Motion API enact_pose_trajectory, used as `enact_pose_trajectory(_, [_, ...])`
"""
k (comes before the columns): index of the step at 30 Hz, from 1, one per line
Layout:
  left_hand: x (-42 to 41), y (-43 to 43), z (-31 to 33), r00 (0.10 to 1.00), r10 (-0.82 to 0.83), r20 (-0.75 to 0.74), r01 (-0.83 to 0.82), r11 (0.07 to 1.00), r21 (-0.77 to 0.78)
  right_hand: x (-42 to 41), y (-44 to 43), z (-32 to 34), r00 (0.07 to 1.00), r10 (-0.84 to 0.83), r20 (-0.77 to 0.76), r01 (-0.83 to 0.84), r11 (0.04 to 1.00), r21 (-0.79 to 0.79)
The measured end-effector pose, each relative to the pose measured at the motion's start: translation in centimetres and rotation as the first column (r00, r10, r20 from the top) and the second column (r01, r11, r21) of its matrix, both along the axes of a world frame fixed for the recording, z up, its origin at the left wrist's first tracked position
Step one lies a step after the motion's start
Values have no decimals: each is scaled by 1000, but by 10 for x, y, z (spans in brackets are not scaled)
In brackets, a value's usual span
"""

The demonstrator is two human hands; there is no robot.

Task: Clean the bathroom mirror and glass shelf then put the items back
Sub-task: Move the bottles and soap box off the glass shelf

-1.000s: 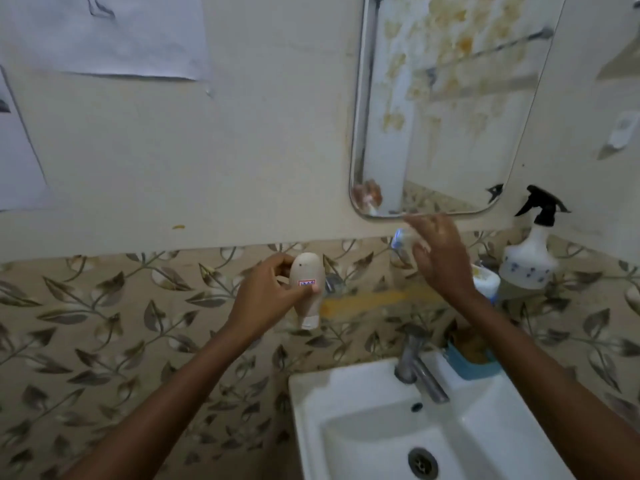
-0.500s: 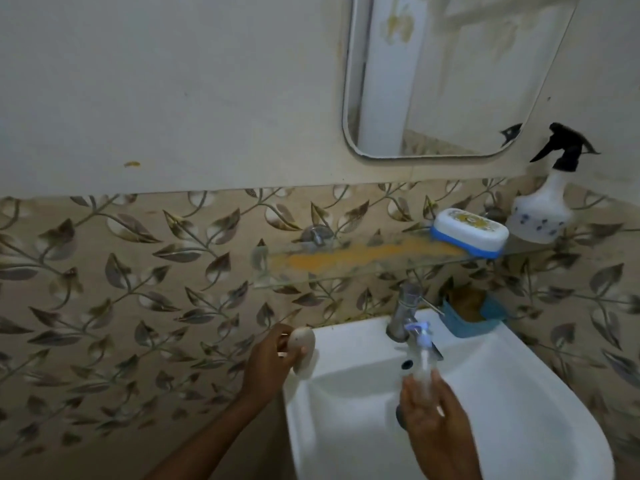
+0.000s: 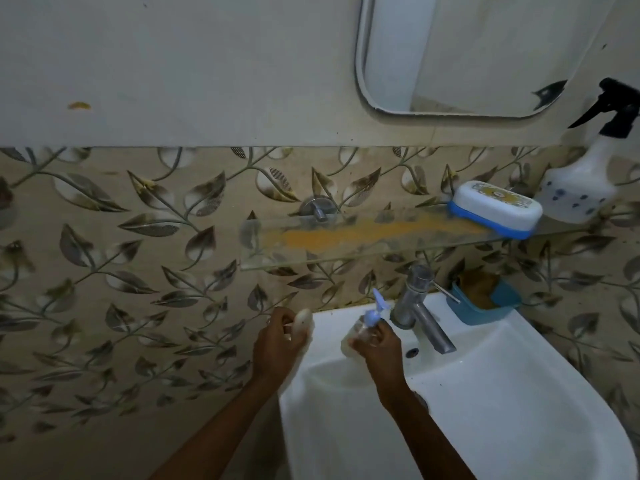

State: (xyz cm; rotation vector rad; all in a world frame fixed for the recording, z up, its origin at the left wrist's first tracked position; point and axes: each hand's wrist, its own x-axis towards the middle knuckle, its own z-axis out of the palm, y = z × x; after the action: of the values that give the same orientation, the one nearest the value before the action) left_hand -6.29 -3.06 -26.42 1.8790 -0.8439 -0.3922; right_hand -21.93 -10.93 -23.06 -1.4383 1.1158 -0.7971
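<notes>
The glass shelf (image 3: 329, 251) on the tiled wall carries an orange smear along its middle. A white and blue soap box (image 3: 497, 208) and a white spray bottle (image 3: 581, 188) with a black trigger stand at its right end. The mirror (image 3: 467, 53) hangs above. My left hand (image 3: 277, 344) grips a small cream bottle (image 3: 304, 323) at the sink's back left corner. My right hand (image 3: 379, 348) holds a clear pump bottle (image 3: 356, 336) with a blue nozzle, on the sink rim left of the tap.
The white sink (image 3: 519, 393) fills the lower right, with a steel tap (image 3: 420, 306) at its back. A blue dish (image 3: 485, 306) with something brown in it sits on the rim right of the tap. Leaf-pattern tiles cover the wall.
Both hands came down from the shelf with their bottles to the sink rim. The right hand moved its pump bottle left and back toward the tap. My view tilted down.
</notes>
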Motion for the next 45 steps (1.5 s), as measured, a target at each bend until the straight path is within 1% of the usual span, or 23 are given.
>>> enact_pose_trajectory(2, [-3, -4, 0, 999, 18, 38, -20, 999, 46, 13, -8, -1, 995, 57, -81, -66, 992, -105])
enact_pose_trajectory(4, [-5, -8, -1, 998, 32, 46, -34, 997, 64, 21, -15, -5, 988, 73, -133, -92, 985, -144])
enact_pose_trajectory(8, [-6, -13, -4, 1000, 18, 13, -19, 999, 46, 30, -29, -15, 970, 93, -225, -129, 980, -149])
enact_pose_trajectory(11, [-3, -16, -6, 1000, -5, -9, 5, 1000, -27, 35, -35, -19, 955, 140, -262, -185, 970, -158])
enact_pose_trajectory(17, [4, -15, -13, 1000, -9, -17, 10, 998, 63, 34, -38, -28, 938, 150, -311, -221, 953, -208])
enact_pose_trajectory(20, [7, -15, -12, 995, 52, 80, -60, 993, 105, 35, -39, -30, 932, 168, -322, -235, 955, -183])
enact_pose_trajectory(23, [3, -16, -9, 986, 103, 130, -118, 986, 115, 37, -40, -36, 914, 146, -378, -230, 955, -186])
enact_pose_trajectory(27, [0, -16, -10, 982, 147, 115, -159, 983, 97, 39, -39, -45, 872, 73, -484, -189, 962, -196])
enact_pose_trajectory(33, [1, -8, -8, 986, 120, 113, -126, 991, 45, 37, -36, -46, 848, 5, -530, -159, 956, -245])
enact_pose_trajectory(35, [1, -2, -7, 985, 110, 135, -114, 993, 27, 30, -31, -43, 858, -17, -513, -144, 952, -271])
enact_pose_trajectory(36, [2, 2, -8, 982, 111, 154, -115, 993, 18, 24, -27, -40, 881, -21, -474, -128, 951, -280])
enact_pose_trajectory(38, [2, 15, -9, 980, 109, 165, -108, 994, -15, 6, -18, -26, 948, -21, -317, -72, 958, -278])
enact_pose_trajectory(40, [5, 26, -11, 981, 96, 168, -87, 994, -60, -20, -11, -5, 983, -40, -177, -14, 956, -294])
enact_pose_trajectory(43, [5, 32, -10, 975, 80, 205, -63, 994, -90, -61, -8, 40, 991, -109, -80, 64, 898, -434])
enact_pose_trajectory(44, [5, 34, -9, 975, 91, 202, -71, 992, -105, -73, -8, 60, 989, -127, -71, 76, 865, -496])
enact_pose_trajectory(45, [4, 32, -6, 975, 102, 198, -79, 990, -121, -86, -11, 81, 985, -158, -65, 92, 810, -580])
